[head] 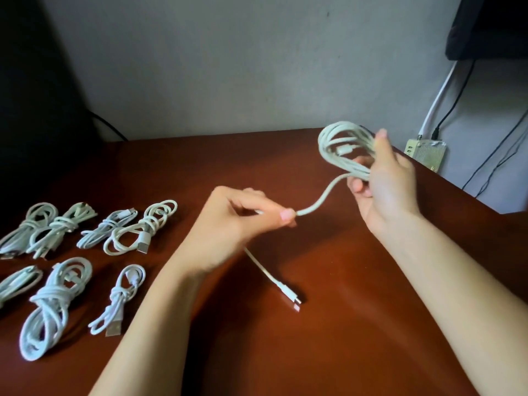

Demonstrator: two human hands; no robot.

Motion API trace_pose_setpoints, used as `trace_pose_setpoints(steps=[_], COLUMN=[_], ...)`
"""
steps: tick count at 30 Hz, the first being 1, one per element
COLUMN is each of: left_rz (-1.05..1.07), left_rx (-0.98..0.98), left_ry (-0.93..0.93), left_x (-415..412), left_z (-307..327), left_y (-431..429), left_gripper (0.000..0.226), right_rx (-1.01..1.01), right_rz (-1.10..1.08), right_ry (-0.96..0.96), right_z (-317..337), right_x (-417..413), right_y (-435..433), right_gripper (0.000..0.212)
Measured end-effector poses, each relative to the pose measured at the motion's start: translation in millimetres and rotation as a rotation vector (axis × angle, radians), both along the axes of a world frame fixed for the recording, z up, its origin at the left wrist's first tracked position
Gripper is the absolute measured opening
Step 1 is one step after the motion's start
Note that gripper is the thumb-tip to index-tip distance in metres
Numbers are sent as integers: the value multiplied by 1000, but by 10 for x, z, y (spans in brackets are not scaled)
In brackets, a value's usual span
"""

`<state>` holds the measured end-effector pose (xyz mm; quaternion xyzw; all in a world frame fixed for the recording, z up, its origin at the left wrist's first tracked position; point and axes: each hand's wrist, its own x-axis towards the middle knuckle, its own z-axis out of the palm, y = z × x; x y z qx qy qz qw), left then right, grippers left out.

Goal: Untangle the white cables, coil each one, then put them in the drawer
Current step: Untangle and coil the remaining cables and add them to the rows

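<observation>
**Over the brown table, one cable half wound**

Above the far right part of the brown table (pixel 343 324), the right hand (pixel 385 181) holds a coil (pixel 340 147) of white cable clear of the surface. Its fingers are curled through and round the loops, and the thumb is raised along their near side. One connector seems to sit inside the loops, though blur leaves that unsure.

From the bottom of the coil a free strand (pixel 323 195) curves down and left to the left hand (pixel 243 221). That hand pinches the strand between thumb and forefinger, with the other fingers folded under. Below that hand the strand runs on to a plug (pixel 294 302), whose tip is on the wood near the middle of the table, between the two forearms.

On the left side of the table lie seven wound bundles (pixel 54 307) of white cable, each wrapped round its own waist. Four are in a far row and three in a near row. The far four touch or overlap in pairs, while the near three lie apart, the leftmost cut by the frame edge. A USB plug (pixel 113 330) sticks out of the rightmost near bundle.

Just past the table's far right edge, against the grey wall (pixel 228 67), is a small pale box (pixel 425 151). Any lettering on it is too blurred to read. A white lead (pixel 437 98) and a black lead (pixel 454 101) rise from its top toward a dark object (pixel 491 24) in the upper right corner.
</observation>
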<state>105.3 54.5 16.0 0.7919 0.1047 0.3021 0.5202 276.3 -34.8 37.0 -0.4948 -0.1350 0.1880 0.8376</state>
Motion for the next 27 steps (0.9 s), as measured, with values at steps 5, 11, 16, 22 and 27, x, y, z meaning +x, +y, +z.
trace_pose_setpoints(steps=[5, 11, 16, 22, 27], left_rz=[84, 374, 380, 448, 651], left_rx=[-70, -482, -381, -30, 93], left_ry=[208, 126, 87, 198, 74], left_x=[11, -32, -44, -22, -33], left_z=[-38, -121, -138, -189, -175], left_y=[59, 265, 294, 329, 336], left_gripper=[15, 49, 45, 39, 36], right_rx=[70, 18, -87, -131, -387], right_rz=[140, 327, 443, 542, 778], right_ry=[124, -88, -242, -227, -541], right_z=[48, 158, 152, 151, 59], right_x=[-10, -186, -283, -241, -360], right_y=[-8, -115, -145, -154, -128], right_gripper=[26, 33, 37, 38, 33])
